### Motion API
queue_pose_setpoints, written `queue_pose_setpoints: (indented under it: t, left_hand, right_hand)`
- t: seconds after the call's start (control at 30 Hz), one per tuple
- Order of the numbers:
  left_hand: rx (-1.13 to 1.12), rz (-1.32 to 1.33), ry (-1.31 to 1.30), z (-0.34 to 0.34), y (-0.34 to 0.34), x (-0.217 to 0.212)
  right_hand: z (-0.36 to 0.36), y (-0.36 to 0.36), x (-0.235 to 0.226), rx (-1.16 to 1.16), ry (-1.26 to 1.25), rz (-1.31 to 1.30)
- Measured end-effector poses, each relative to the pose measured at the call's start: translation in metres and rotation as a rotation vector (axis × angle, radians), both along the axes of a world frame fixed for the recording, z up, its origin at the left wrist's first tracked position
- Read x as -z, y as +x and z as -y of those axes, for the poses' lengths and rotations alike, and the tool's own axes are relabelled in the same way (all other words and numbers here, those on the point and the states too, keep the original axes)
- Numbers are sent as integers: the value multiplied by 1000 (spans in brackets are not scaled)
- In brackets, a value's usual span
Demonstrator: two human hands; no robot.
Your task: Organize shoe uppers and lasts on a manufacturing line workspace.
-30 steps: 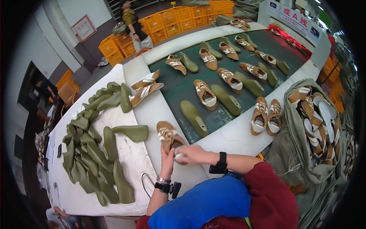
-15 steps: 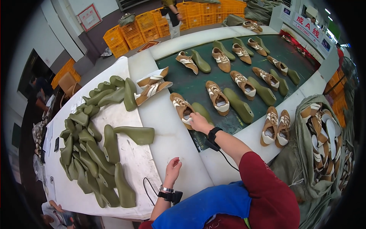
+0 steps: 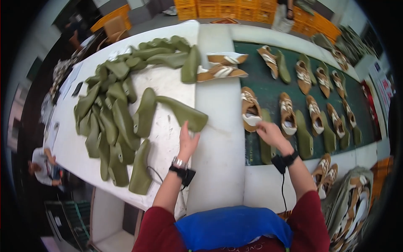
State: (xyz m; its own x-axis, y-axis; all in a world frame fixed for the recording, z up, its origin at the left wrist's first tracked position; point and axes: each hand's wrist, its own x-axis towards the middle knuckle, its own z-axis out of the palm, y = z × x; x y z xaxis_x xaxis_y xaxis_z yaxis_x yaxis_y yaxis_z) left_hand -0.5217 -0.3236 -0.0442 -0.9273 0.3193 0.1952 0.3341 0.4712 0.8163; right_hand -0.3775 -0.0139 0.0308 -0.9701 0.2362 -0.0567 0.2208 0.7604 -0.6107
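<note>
My left hand (image 3: pixel 188 142) reaches to the heel end of a single olive-green shoe last (image 3: pixel 184 112) on the white table. Its fingers are apart, the tips at the last's lower edge; a firm grip does not show. My right hand (image 3: pixel 271 135) pinches the white heel of a brown-and-white laced shoe upper (image 3: pixel 250 108), at the near left corner of the green belt. Under that hand lies another green last (image 3: pixel 267 153), partly covered by it. Further shoe uppers (image 3: pixel 288 113) and lasts (image 3: pixel 304 134) stand in pairs along the belt.
A large heap of green lasts (image 3: pixel 113 105) covers the left table. Two uppers (image 3: pixel 222 74) lie on their sides at the white ledge. A sack of uppers (image 3: pixel 352 210) stands at the lower right. Orange crates (image 3: pixel 226 10) line the back; people are at the far side and lower left.
The view has turned, shifting the belt rightward. My left hand has moved forward to the lone last. My right hand stays at the same upper's heel.
</note>
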Motion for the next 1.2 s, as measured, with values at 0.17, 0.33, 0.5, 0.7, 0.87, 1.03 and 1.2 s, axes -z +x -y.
queue_pose_setpoints:
  t: [0.17,0.33,0.5,0.7,0.87,1.03,1.2]
  left_hand:
    - [-211,70,-108,-8,-74,13]
    - [-299,-207,-277,46,-128,-5]
    - [-317,-232,-479,91,-174,-42]
    - [58,-114,-346,2,-230,-82]
    - [188,194,-540,-94,-268,-49]
    - [50,342,-548,-87,-346,18]
    - [-99,429,-486,-133,-320,22]
  right_hand:
    - [62,53,25,-159,-141,21]
    - [89,119,47,-226,-135,207]
    - [69,135,72,-36,148,12]
    - [77,151,102,-6,358,6]
    - [83,149,106,70,353,-24]
    - [89,143,109,62,324,-62]
    - [88,147,104,114,314,-25]
